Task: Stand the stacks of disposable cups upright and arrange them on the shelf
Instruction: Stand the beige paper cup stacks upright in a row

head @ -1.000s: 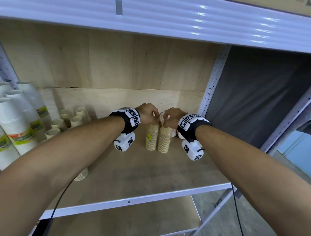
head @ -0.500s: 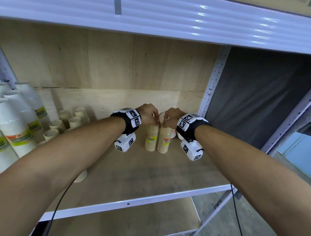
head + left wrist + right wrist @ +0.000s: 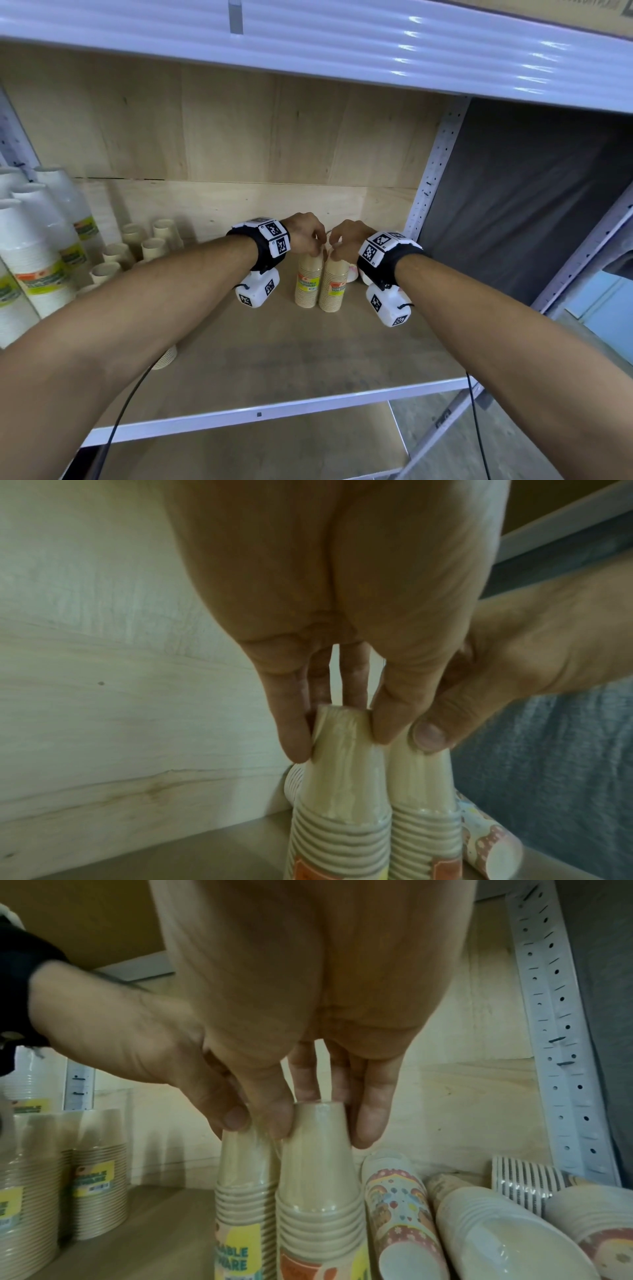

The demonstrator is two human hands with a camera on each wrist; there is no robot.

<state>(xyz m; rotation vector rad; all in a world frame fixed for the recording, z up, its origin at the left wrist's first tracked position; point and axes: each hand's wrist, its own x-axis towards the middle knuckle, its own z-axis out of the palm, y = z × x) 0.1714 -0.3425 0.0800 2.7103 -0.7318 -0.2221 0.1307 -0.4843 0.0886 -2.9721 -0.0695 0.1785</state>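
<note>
Near the perforated shelf upright (image 3: pixel 432 178), two kraft cup stacks (image 3: pixel 310 281) stand touching, each top pinched: one by the left hand (image 3: pixel 306 233), one by the right hand (image 3: pixel 346 240). If released carelessly, either tall, narrow stack could be tipped onto the patterned cup stacks (image 3: pixel 400 1199) lying beside them.

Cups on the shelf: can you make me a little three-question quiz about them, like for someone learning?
1. True or false: the two tan cup stacks under the hands stand upright, side by side.
2. What does the left hand grip? A) the top of a tan stack B) a white stack C) nothing
3. How do the patterned cup stacks by the right hand lie?

Key
1. True.
2. A.
3. On their sides, on the shelf, to the right of the tan pair.
</note>
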